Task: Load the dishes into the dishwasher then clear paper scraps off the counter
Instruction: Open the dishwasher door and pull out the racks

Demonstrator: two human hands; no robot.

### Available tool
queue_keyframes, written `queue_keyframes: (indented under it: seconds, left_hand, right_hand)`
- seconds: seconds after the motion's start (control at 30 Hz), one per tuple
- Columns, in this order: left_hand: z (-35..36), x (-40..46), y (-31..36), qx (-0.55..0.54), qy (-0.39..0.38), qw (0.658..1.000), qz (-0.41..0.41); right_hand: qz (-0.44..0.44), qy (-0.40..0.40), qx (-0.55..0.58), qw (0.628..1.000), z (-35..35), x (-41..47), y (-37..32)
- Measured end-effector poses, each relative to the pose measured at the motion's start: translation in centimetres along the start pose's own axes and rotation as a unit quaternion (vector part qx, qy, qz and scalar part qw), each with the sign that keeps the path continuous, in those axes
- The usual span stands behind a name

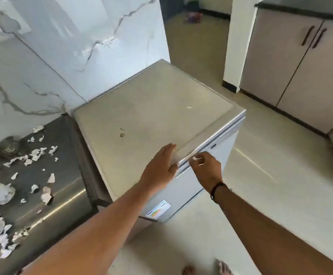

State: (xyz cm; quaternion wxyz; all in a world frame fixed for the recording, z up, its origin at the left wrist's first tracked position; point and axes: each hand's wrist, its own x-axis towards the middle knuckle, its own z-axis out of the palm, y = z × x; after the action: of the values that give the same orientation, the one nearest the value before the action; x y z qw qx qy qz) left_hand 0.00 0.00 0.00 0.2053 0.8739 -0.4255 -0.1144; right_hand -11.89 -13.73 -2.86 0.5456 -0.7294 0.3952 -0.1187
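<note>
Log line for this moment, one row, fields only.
stage: opening dishwasher | left hand: flat on top edge | right hand: fingers curled at door's top edge | door: closed | paper scraps: on counter

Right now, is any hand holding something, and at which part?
The right hand curls its fingers at the top edge of the dishwasher door, near the handle strip. The left hand only rests flat on the dishwasher's top.
</note>
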Motion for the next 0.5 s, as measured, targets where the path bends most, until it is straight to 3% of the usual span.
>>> queue_keyframes:
  seconds: [0.2, 0.33, 0.5]
  left_hand:
    - [4.5, 4.8, -2.2, 0.118, -0.08, 0.984, 0.103]
    - [5.0, 5.5, -3.2, 0.194, -0.029, 0.967, 0.164]
    - [5.4, 5.6, -3.3, 0.209, -0.013, 0.962, 0.175]
  right_hand:
    - [0.133, 0.05, 0.123, 0.982, 2.5, 0.7, 4.4]
    - [0.198, 0.063, 0.31, 0.928, 3.9, 2.4, 5.8]
    - [0.197, 0.049, 0.475, 0.856, 6.4, 3.1, 5.5]
